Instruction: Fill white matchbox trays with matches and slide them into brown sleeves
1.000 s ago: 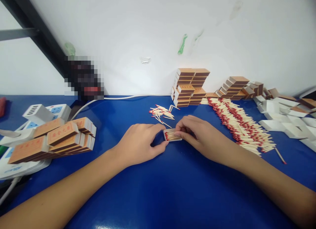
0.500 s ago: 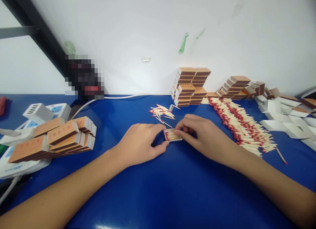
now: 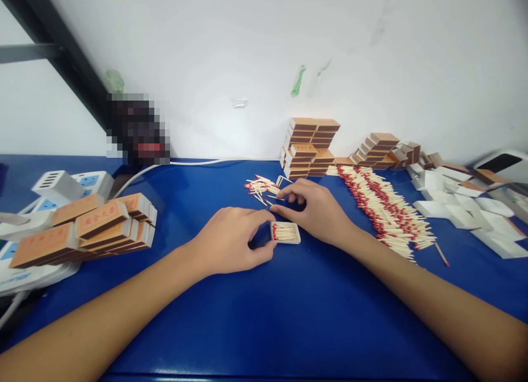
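Observation:
My left hand (image 3: 231, 242) grips the left end of a small white matchbox tray (image 3: 297, 233) between thumb and fingers. Red-tipped matches (image 3: 284, 231) lie in the tray, heads to the left. Just behind it, my right hand (image 3: 315, 209) reaches to a small loose pile of matches (image 3: 259, 188). Its thumb and forefinger are apart, with match ends at their tips; no match is plainly held.
Stacked matchboxes (image 3: 311, 148) stand by the wall. Rows of matches (image 3: 381, 209) lie at right, with white trays (image 3: 464, 200) beyond. On the left, more matchboxes (image 3: 101, 220) rest on a power strip (image 3: 97, 181). A white cable (image 3: 198, 162) runs along the wall.
My right hand has left the tray and moved back and left to the loose pile, its fingers parting. The tray's matches now show fully. My left hand stays on the tray. The view shifted slightly.

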Demonstrator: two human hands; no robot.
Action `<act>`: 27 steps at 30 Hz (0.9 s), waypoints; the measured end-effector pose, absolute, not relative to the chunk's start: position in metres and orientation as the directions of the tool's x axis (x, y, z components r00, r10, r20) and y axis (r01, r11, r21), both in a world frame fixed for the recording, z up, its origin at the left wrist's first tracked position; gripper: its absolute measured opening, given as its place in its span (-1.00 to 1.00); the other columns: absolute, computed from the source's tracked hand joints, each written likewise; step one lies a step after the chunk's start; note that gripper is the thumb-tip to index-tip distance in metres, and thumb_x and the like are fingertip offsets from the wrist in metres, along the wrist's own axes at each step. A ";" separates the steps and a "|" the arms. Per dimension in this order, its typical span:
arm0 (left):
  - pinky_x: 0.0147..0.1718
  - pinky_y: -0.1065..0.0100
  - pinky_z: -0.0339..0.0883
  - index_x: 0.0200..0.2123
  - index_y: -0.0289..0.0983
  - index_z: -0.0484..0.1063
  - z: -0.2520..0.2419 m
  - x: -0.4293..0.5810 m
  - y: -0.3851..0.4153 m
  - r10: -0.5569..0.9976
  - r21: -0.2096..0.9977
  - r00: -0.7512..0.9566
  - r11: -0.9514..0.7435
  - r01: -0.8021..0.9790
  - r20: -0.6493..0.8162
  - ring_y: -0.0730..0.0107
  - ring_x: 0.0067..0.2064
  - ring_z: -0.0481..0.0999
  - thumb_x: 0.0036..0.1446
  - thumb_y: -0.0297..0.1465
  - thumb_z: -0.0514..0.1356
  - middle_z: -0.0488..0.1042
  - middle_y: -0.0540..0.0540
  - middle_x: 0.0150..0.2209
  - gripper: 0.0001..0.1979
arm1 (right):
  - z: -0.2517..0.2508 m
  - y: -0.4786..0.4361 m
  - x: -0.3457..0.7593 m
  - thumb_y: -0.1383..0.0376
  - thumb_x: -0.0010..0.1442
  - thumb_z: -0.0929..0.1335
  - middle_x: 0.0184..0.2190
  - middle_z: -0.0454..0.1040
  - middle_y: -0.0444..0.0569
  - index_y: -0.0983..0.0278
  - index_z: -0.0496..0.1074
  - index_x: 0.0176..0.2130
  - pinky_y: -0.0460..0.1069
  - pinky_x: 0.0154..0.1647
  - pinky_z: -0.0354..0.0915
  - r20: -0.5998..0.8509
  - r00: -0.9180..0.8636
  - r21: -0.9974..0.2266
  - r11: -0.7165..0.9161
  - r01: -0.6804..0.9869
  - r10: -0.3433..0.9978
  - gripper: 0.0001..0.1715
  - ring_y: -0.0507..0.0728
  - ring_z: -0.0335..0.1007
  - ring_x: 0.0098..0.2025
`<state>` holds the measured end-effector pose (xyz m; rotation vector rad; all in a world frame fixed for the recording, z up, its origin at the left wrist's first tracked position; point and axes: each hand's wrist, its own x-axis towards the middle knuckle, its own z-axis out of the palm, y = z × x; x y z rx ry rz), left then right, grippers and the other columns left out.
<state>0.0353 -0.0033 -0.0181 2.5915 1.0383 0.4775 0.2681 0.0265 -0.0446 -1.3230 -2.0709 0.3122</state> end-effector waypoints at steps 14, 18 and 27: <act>-0.44 0.34 0.12 -0.03 -0.21 0.58 -0.019 0.033 0.001 0.785 0.410 0.589 -0.610 0.678 0.193 0.43 -0.49 0.37 0.23 -0.26 0.26 0.42 0.09 -0.51 -0.73 | -0.024 0.009 0.286 0.26 0.40 0.40 -0.29 0.45 -0.05 0.22 0.51 -0.24 0.02 -0.29 0.29 0.312 -0.373 -0.517 0.485 0.705 0.874 -0.87 0.12 0.37 -0.30; -0.44 0.35 0.10 -0.06 -0.20 0.57 -0.019 0.033 0.002 0.785 0.415 0.590 -0.608 0.677 0.188 0.44 -0.49 0.36 0.23 -0.27 0.26 0.42 0.09 -0.51 -0.76 | -0.022 -0.005 0.277 0.29 0.42 0.38 -0.26 0.46 -0.03 0.22 0.48 -0.23 0.04 -0.18 0.33 0.333 -0.484 -0.450 0.587 0.673 0.810 -0.88 0.16 0.41 -0.19; -0.43 0.34 0.12 -0.01 -0.20 0.57 -0.018 0.034 0.001 0.771 0.390 0.611 -0.625 0.676 0.178 0.42 -0.48 0.39 0.25 -0.26 0.25 0.43 0.08 -0.50 -0.72 | -0.035 0.028 0.288 0.28 0.50 0.24 -0.12 0.52 0.09 0.22 0.53 0.06 0.14 0.07 0.35 0.438 -0.435 -0.373 0.599 0.708 0.787 -0.68 0.25 0.42 -0.01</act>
